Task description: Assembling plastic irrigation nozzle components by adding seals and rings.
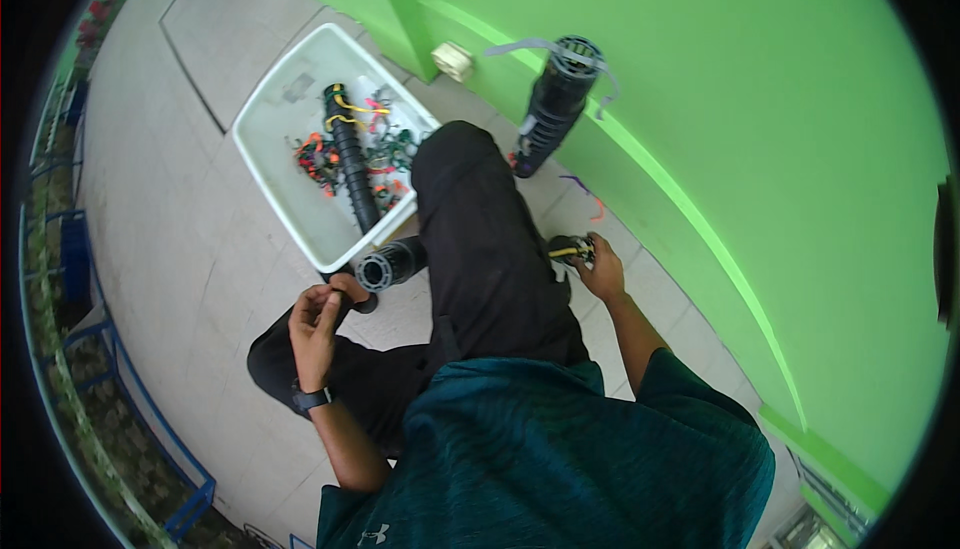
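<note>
Two hands busy on my head view. Left hand (318, 317) is curled shut around a small black ring-like part (350, 298), just beside the open end of a black ribbed tube (392, 262) lying under the raised knee. Right hand (600, 265) is clamped on the tube's other end (566, 249), which has yellow bits on it. Behind sits a white tub (285, 194) with another black tube and coloured clips, and a third tube (555, 99) leans on the green wall (720, 79).
</note>
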A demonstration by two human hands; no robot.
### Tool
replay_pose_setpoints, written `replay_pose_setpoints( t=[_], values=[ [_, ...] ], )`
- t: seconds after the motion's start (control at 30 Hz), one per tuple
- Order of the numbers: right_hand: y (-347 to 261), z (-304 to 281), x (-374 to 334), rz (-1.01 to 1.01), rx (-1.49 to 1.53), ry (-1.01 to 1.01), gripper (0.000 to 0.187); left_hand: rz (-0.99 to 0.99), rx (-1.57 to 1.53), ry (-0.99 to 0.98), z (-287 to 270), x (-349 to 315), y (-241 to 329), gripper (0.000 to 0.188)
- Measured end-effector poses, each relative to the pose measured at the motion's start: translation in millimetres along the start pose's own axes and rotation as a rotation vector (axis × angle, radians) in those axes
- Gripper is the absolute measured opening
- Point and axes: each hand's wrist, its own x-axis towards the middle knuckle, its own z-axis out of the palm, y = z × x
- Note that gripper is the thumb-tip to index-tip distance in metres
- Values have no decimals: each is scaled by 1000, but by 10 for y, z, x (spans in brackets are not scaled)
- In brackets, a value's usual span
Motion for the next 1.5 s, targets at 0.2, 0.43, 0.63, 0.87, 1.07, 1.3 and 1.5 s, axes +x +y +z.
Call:
replay_pose_setpoints(
  t=[0.2, 0.43, 0.63, 0.87, 1.07, 1.3, 1.5],
  values=[
    [200, 376, -40, 77, 5, -99, 64, 23, 8, 11, -4, 137, -149, 20],
    [-542, 122, 464, -48, -282, -43, 46, -420, -149, 28, 199, 542, -667, 55],
    [-3078, -948, 1091, -308, 594, 253, 14, -454, -307, -303, 507, 643, -630, 76],
    [-4214, 1112, 2453, -563, 18, -590, 20, -135, 42, -344, 405, 672, -548, 81],
    [-2874, 3217, 2637, -697, -639, -981, 37, -103, 32, -303, 313, 611, -702, 82],
    [-2932, 2974, 2548, -465, -354, -648, 22, -173, 21, -377, 264, 598, -714, 106],
    [-3591, 1905, 2708, -438, 104, -317, 10, -256, -54, -418, 374, 686, -774, 119]
  ],
)
